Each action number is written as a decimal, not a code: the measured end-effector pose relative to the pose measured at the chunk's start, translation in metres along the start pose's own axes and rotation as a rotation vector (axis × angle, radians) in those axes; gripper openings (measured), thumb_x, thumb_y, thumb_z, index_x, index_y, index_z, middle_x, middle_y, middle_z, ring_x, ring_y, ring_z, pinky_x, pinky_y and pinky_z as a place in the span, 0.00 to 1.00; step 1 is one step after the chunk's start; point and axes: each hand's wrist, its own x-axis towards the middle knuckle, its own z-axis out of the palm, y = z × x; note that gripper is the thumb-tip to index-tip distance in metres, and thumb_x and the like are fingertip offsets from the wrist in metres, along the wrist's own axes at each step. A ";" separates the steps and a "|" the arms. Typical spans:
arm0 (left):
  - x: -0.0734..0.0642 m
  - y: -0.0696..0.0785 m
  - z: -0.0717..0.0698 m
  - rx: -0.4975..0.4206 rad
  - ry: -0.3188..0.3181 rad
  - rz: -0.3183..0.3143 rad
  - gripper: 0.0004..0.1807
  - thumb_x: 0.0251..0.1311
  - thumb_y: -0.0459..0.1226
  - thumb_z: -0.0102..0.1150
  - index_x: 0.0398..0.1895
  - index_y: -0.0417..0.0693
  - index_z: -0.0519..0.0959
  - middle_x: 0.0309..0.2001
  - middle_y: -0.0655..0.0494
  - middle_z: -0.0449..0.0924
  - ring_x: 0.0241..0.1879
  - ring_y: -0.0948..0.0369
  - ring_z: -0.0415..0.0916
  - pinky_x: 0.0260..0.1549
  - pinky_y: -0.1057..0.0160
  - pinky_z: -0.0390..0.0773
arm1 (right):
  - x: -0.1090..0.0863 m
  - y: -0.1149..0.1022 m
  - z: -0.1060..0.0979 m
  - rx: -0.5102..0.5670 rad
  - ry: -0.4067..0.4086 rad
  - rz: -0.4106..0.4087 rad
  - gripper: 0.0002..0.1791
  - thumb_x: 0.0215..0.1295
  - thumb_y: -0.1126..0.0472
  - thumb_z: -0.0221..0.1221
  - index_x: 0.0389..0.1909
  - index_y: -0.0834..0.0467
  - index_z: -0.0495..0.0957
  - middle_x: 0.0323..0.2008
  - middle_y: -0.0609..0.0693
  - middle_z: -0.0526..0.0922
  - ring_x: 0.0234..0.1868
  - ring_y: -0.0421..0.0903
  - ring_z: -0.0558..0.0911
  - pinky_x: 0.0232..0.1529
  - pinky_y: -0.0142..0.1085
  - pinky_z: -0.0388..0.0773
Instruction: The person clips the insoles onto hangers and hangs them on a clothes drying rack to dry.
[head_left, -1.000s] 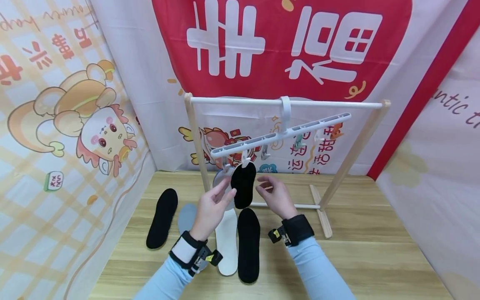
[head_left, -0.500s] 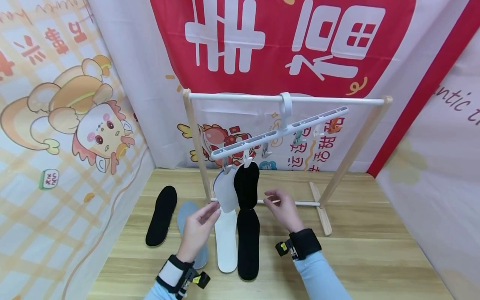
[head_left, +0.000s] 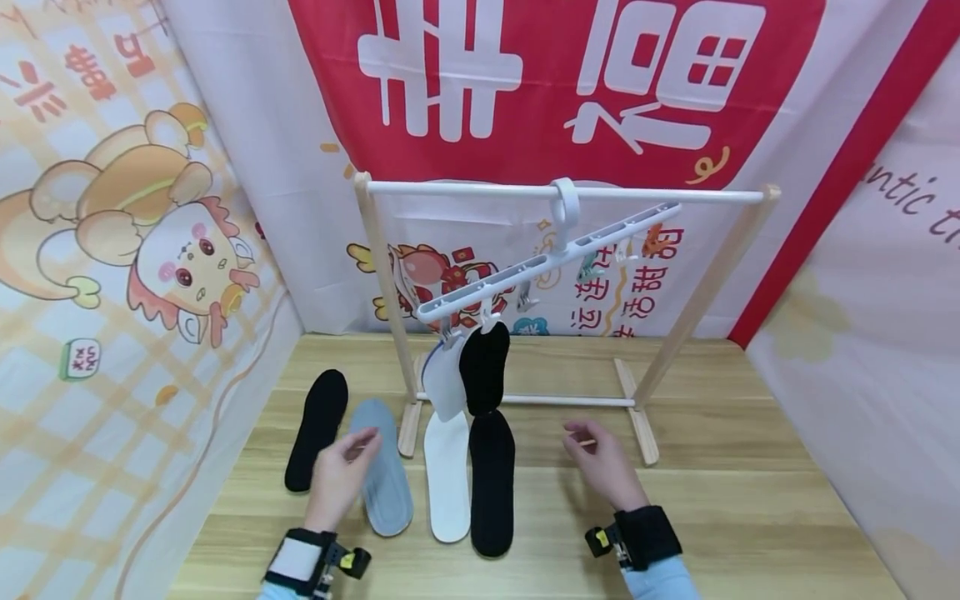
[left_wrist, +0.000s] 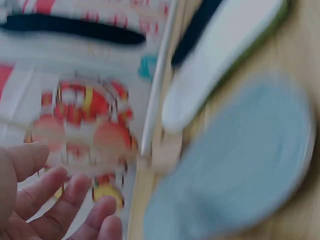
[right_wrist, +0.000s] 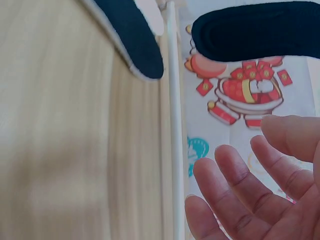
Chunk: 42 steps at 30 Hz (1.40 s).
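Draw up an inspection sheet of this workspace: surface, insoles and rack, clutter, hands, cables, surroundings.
Surface: wood-grain tabletop.
Lying insoles: left black insole, grey insole, white insole, right black insole.
Hanging insoles: pale insole and black insole, clipped to the white hanger.
Rack: upright frame; the hanger hooks over its top rail.
Clutter: nothing seen.
Left hand: holds nothing; nearest the grey insole.
Right hand: holds nothing; right of the lying insoles.
Cables: nothing seen.
Surroundings: red-and-white backdrop behind; cartoon-printed drape at left.
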 end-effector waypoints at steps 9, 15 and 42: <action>0.055 -0.049 -0.056 0.169 0.021 -0.113 0.26 0.71 0.49 0.53 0.59 0.36 0.77 0.50 0.35 0.81 0.48 0.43 0.79 0.46 0.52 0.77 | -0.014 0.017 -0.026 -0.055 0.039 -0.001 0.14 0.70 0.63 0.60 0.54 0.60 0.80 0.43 0.51 0.83 0.44 0.47 0.81 0.44 0.39 0.79; 0.092 -0.080 -0.069 0.205 -0.028 -0.248 0.30 0.70 0.47 0.55 0.63 0.30 0.70 0.50 0.30 0.76 0.48 0.39 0.75 0.48 0.44 0.72 | -0.013 0.020 -0.039 -0.064 0.061 0.001 0.13 0.70 0.63 0.60 0.53 0.60 0.80 0.42 0.52 0.83 0.42 0.47 0.82 0.43 0.39 0.79; 0.164 -0.092 -0.055 0.486 -0.266 -0.232 0.34 0.62 0.42 0.63 0.61 0.22 0.68 0.59 0.24 0.69 0.57 0.32 0.68 0.55 0.40 0.71 | -0.010 0.016 -0.057 -0.076 0.067 0.029 0.13 0.71 0.61 0.59 0.54 0.60 0.79 0.43 0.53 0.82 0.44 0.49 0.81 0.44 0.41 0.78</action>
